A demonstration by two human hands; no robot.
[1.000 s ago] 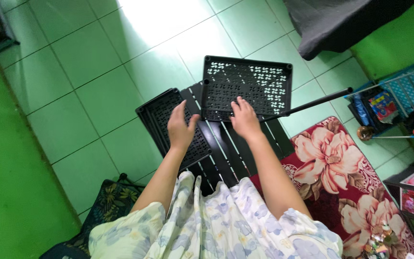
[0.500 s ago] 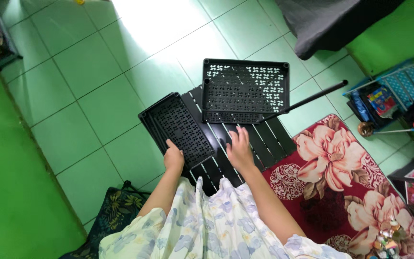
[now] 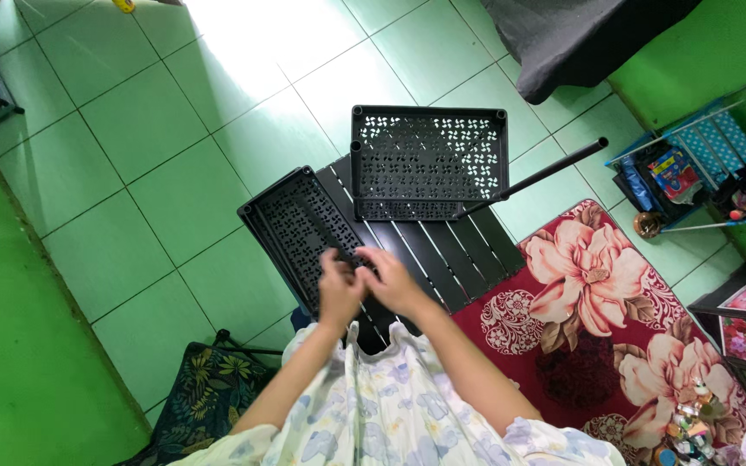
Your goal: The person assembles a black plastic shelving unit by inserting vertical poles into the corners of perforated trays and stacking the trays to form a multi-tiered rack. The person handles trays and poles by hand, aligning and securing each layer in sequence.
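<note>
Your left hand (image 3: 338, 289) and right hand (image 3: 390, 280) meet over the near edge of the slatted black table (image 3: 451, 255), fingers bunched together; you cannot tell whether they pinch anything. The left perforated black tray (image 3: 291, 226) overhangs the table's left edge. The second tray (image 3: 429, 160) sits square at the far edge, with open green floor tiles (image 3: 131, 129) beyond.

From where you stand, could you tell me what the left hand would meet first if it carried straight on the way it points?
Probably the perforated black tray lying aslant just ahead of the left hand; depth is uncertain from this overhead view.
</note>
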